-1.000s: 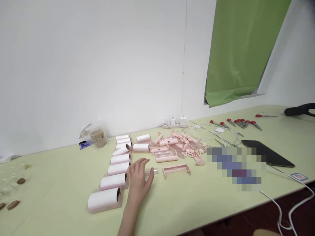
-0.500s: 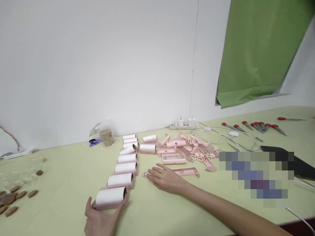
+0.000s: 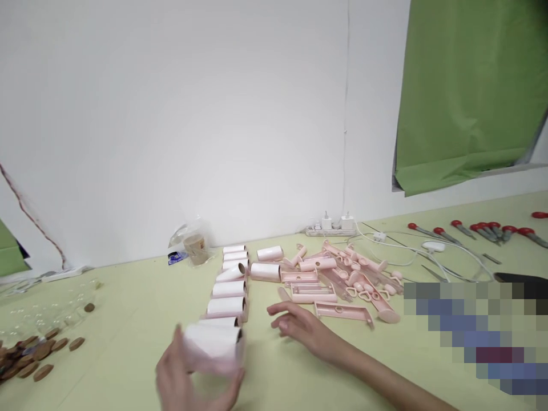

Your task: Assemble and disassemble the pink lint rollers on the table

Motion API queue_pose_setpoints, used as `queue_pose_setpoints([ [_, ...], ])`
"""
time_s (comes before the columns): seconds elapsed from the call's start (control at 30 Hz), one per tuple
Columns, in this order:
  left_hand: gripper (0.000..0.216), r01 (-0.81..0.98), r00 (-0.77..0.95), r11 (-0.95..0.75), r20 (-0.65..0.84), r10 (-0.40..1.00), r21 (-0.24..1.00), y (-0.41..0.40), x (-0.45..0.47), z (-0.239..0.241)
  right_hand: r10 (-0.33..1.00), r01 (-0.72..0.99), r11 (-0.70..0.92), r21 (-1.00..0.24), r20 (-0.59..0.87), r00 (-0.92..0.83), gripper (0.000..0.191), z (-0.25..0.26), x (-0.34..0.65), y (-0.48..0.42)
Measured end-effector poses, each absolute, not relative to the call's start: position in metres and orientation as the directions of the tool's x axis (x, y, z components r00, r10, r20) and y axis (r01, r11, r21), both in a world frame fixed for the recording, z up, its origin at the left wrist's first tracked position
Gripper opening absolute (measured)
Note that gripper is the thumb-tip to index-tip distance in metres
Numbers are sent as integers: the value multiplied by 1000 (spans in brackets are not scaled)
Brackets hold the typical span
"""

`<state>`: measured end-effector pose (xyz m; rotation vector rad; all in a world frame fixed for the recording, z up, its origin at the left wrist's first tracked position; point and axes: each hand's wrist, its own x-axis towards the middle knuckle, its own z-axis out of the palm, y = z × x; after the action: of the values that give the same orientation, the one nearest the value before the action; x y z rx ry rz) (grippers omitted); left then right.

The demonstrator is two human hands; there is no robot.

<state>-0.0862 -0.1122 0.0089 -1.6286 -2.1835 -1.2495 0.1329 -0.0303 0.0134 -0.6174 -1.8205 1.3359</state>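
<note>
My left hand grips a white paper roll seated in a pale pink holder, thumb at one end and fingers at the other. It is held above the table at the near end of a row of similar white rolls, and it is blurred. My right hand is open, index finger stretched out and the others loosely bent, with nothing seen in it. Close to its fingers lie a small translucent piece and an empty pink holder.
Pink plastic parts are heaped right of the row. A power strip with cables stands by the wall, and red-handled tools lie at the right. Brown discs are at the left; a bagged tape roll sits behind.
My left hand has raised the nearest roll and its holder off the table and moved right. My right hand has lifted from the table, its fingers now bent. The view has shifted left.
</note>
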Motion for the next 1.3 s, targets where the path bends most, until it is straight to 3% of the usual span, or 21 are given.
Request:
queue_pose_setpoints([
  [0.07,102,895,-197,-94,577,793,436,-99,-57,32,746,-297,-76,-952,143,-650,39,17,132,-32],
  [0.13,104,881,57,-277,496,866,383,-81,-33,51,721,-433,-373,-820,37,-692,46,16,130,-30],
  [0.23,108,833,392,-479,315,864,276,-52,-13,72,711,-508,-597,-622,-117,-693,49,8,128,-21],
  [0.37,107,816,551,-542,17,834,201,-24,-12,103,642,-497,-747,-441,-286,-711,48,-5,126,-11],
  [0.47,102,819,570,-543,-150,808,184,-13,-15,124,602,-505,-785,-358,-249,-759,50,-7,127,-9],
  [0.57,87,828,559,-532,-176,810,181,-5,-15,133,626,-553,-773,-310,-231,-745,50,-5,129,-9],
  [0.77,77,836,508,-493,-3,861,241,1,-20,121,709,-675,-700,-234,-343,-616,37,-8,129,-5],
  [0.87,75,820,430,-477,210,878,316,-8,-29,108,720,-690,-688,-226,-329,-611,36,-11,131,-1],
  [1.0,74,801,89,-373,523,847,468,-36,-35,60,758,-732,-648,-210,-278,-590,34,-10,139,6],
  [1.07,75,781,-129,-268,566,814,564,-51,-30,20,778,-756,-626,-193,-224,-587,32,-7,144,9],
  [1.2,52,824,-99,-264,586,804,501,-67,-8,-47,821,-808,-570,-151,-140,-553,32,1,150,11],
  [1.3,51,880,-119,-193,595,795,434,-68,7,-51,866,-849,-501,-170,-100,-491,33,9,151,9],
])
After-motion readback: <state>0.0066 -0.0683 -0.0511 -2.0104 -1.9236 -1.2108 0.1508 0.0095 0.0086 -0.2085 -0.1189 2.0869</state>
